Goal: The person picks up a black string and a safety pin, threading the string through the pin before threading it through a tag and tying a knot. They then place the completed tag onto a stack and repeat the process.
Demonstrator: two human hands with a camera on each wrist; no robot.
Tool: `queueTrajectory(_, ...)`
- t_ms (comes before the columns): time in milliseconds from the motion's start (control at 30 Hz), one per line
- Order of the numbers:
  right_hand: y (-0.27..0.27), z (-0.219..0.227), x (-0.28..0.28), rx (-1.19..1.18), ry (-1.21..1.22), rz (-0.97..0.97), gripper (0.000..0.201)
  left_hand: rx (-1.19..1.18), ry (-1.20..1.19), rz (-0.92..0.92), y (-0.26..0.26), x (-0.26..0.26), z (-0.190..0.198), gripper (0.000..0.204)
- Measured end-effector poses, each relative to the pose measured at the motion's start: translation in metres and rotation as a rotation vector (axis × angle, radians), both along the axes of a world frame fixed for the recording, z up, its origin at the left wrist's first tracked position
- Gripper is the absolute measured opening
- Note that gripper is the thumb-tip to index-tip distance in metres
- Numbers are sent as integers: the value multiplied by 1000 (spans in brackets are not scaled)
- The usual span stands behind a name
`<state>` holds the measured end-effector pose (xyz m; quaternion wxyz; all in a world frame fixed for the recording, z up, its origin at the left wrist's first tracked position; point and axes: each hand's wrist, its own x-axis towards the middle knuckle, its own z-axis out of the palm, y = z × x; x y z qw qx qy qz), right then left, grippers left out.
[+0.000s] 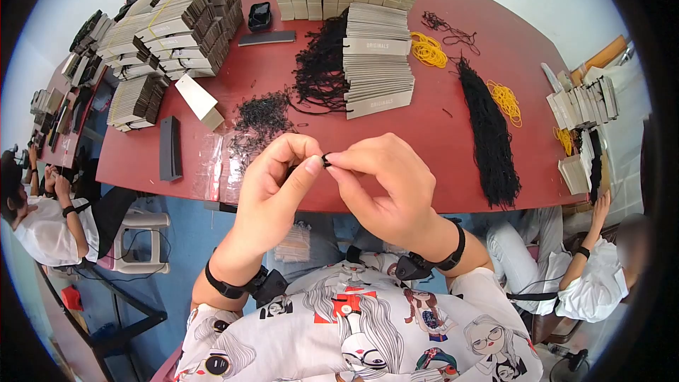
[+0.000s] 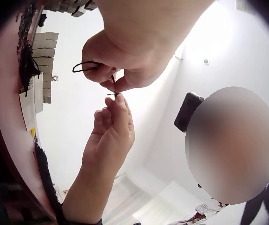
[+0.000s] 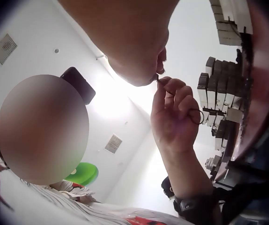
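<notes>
My left hand (image 1: 272,187) and right hand (image 1: 389,180) meet above the table's near edge, fingertips almost touching around a small dark piece (image 1: 326,160). In the left wrist view, a thin black cord (image 2: 84,66) loops out behind the curled fingers of my left hand (image 2: 127,61), which pinches it. My right hand (image 2: 107,136) pinches the small dark piece (image 2: 112,94) from below. The right wrist view shows the cord loop (image 3: 197,116) beside my left hand (image 3: 175,122), with my right hand (image 3: 141,54) above. Fingers hide where cord and piece meet.
On the red table (image 1: 438,163) are stacked tags (image 1: 378,60), black cords (image 1: 322,67), small black pins (image 1: 262,114), yellow bands (image 1: 428,50) and a long black cord bundle (image 1: 488,134). Tag piles (image 1: 187,21) stand back left. People sit at both sides.
</notes>
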<state>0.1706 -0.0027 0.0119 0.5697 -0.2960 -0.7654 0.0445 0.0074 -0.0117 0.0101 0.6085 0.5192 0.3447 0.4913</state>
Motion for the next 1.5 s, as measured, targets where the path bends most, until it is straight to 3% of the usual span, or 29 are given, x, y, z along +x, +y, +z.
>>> queueTrajectory(200,-1,-2,0,-109,26,2,20,50,8,-5,-4,1,1,8)
queueTrajectory(500,2,-4,2,5,-28,-10,19,14,-20,-31,-4,1,0,8)
queueTrajectory(667,4,-6,3,87,-36,-116,20,17,10,-29,-7,0,3,8)
queueTrajectory(900,-1,-3,-1,-22,67,-81,18,179,108,161,-11,-2,-3,6)
queueTrajectory(967,0,-4,-3,-245,119,55,13,227,109,192,-12,-13,-7,6)
queueTrajectory(1000,1,-3,-2,-242,113,63,13,142,-50,93,-15,-23,-9,7)
queueTrajectory(1067,5,-2,1,-514,108,154,10,55,-302,-209,-21,-53,-17,10)
queueTrajectory(1100,9,-3,-1,-508,98,173,10,66,-305,-189,-27,-61,-18,10)
queueTrajectory(1167,19,-7,-10,-1070,127,401,7,144,-480,-197,-43,-76,-21,9)
queueTrajectory(1233,34,-10,-26,-1062,17,496,7,159,-529,-191,-59,-99,-39,10)
queueTrajectory(1300,51,-10,-54,-903,-335,622,8,141,-296,30,-76,-114,-49,14)
queueTrajectory(1333,64,-11,-72,-729,-434,644,10,127,-269,71,-82,-122,-51,16)
queueTrajectory(1367,74,-5,-90,-726,-427,605,16,136,-271,89,-88,-124,-52,16)
queueTrajectory(1433,104,-8,-134,-445,-435,232,26,87,-105,380,-98,-129,-51,15)
queueTrajectory(1500,134,-14,-171,-237,-505,-76,32,68,-13,531,-105,-135,-51,14)
